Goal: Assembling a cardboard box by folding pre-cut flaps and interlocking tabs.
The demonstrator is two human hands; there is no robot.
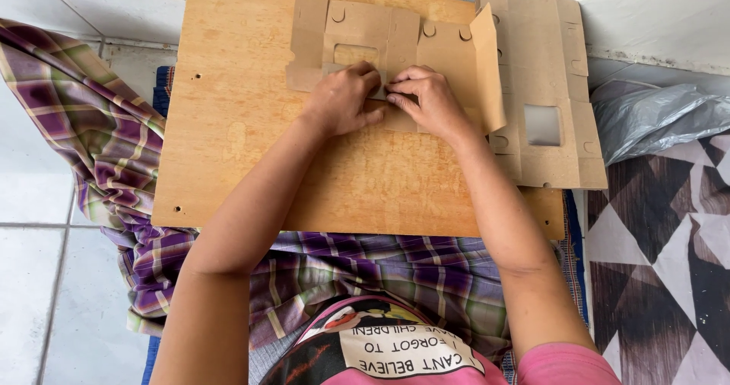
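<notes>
both hands (388,100) on flat cardboard blank (365,46), mid-board (228,164)

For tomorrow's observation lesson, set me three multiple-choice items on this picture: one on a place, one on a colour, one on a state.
1. Where does the flat cardboard cut-out under the hands lie?
A. on a wooden board
B. on the floor tiles
C. in a plastic bag

2. What colours is the checked cloth?
A. red and white
B. purple and green
C. plain black

3. How does the flap at the cut-out's right end stand?
A. torn off
B. lying flat
C. folded up

Answers:
1 A: the cut-out rests on the wooden board.
2 B: purple squares with green stripes show.
3 C: the flap rises off the board beside the right hand, while the left hand presses the sheet.
</notes>
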